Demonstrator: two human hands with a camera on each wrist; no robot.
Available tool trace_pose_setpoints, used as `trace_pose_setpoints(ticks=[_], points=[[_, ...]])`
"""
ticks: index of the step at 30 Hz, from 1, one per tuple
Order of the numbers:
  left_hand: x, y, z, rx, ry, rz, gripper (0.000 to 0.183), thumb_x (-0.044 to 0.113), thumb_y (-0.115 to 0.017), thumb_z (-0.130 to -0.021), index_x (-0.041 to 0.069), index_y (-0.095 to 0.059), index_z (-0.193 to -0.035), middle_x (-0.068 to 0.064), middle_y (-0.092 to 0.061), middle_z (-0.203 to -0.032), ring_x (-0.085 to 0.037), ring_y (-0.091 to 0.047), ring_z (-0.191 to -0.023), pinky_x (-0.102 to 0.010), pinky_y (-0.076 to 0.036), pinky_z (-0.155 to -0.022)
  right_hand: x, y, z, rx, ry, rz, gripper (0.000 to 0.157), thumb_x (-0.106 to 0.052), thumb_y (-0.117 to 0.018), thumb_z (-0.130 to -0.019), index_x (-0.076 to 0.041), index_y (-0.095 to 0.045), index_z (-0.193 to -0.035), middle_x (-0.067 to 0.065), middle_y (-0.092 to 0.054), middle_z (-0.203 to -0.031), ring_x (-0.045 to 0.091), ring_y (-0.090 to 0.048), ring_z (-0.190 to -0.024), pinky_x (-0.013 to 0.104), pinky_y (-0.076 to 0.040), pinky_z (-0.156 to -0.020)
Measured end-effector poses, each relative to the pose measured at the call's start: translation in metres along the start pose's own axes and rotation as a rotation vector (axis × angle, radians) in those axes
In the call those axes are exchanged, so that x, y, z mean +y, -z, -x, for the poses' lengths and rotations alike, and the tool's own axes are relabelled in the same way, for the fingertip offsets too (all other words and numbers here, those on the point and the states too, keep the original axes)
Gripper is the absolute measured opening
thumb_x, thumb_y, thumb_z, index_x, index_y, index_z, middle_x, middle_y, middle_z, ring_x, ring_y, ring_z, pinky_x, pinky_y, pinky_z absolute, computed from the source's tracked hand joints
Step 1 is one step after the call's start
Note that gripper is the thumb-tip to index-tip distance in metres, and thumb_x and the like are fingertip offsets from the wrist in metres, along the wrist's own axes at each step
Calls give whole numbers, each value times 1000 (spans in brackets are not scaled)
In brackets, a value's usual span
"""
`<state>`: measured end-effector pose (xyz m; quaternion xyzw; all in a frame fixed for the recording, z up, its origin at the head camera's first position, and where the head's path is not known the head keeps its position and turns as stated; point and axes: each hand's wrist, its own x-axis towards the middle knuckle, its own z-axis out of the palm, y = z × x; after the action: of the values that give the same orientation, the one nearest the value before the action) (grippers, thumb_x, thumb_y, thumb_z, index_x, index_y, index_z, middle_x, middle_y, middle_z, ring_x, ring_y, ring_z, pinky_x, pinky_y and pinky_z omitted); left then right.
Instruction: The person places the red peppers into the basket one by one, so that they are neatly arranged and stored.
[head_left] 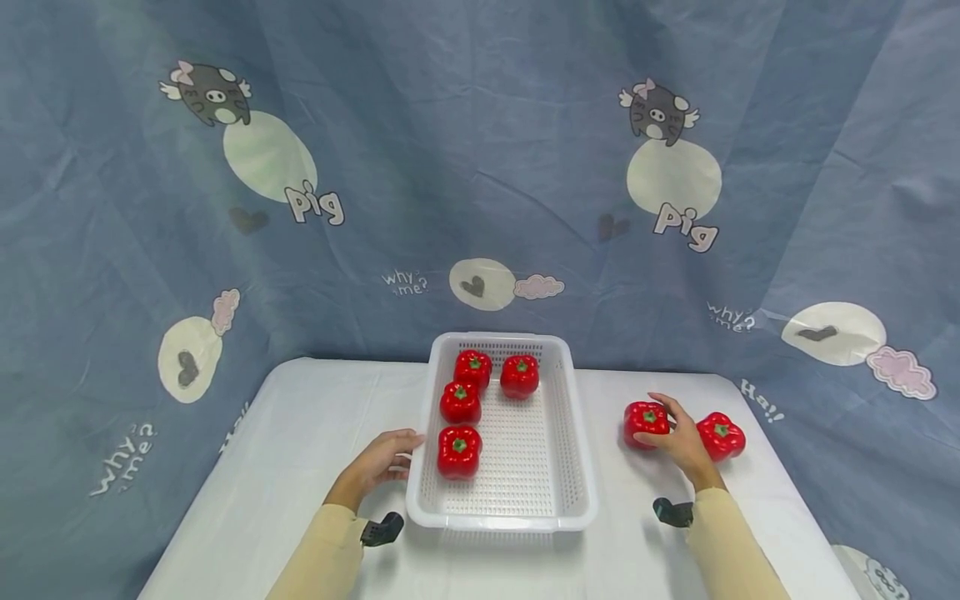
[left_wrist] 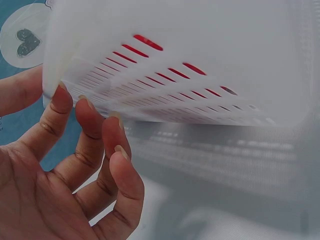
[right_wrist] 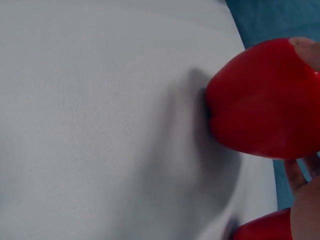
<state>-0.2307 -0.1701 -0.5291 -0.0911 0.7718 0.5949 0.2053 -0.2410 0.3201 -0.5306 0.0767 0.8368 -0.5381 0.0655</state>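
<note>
My left hand (head_left: 382,460) is at the left side of a white plastic basket (head_left: 581,467), its loosely bent fingertips against the slotted outer wall (left_wrist: 200,40) in the left wrist view. My right hand (head_left: 686,442) grips a red bell pepper (head_left: 643,423) to the right of the basket, with the thumb on the near side and fingers over the far side. The same pepper (right_wrist: 265,100) fills the right of the right wrist view, close over the white tabletop. Beside the right hand lies another red bell pepper (head_left: 722,437).
Inside the basket, three red bell peppers line the left side, the nearest one (head_left: 459,452) in front, and another (head_left: 519,376) sits at the back. The white table (head_left: 315,433) ends at a blue patterned curtain (head_left: 480,183) behind and at the sides.
</note>
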Motion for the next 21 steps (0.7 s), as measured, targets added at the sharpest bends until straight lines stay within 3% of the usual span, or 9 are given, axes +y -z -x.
trace_pose_setpoints(ticks=[8, 21], points=[[0, -1, 1, 1, -6, 3, 34, 30, -57, -93, 3, -65, -112, -8, -69, -102, -22, -63, -84, -34, -55, -73, 4, -2, -1, -23, -55, 17, 95, -11, -75, -82, -13, -13, -154, 25, -14, -154, 50, -14, -138, 64, -31, -104], [0, 0, 2, -15, -15, 1, 35, 31, -56, -94, 3, -64, -114, -7, -68, -102, -21, -63, -85, -35, -54, -74, 8, -5, -2, -18, -60, 43, 91, -12, -74, -84, -10, -15, -153, 27, -16, -153, 50, -16, -137, 65, -29, -105]])
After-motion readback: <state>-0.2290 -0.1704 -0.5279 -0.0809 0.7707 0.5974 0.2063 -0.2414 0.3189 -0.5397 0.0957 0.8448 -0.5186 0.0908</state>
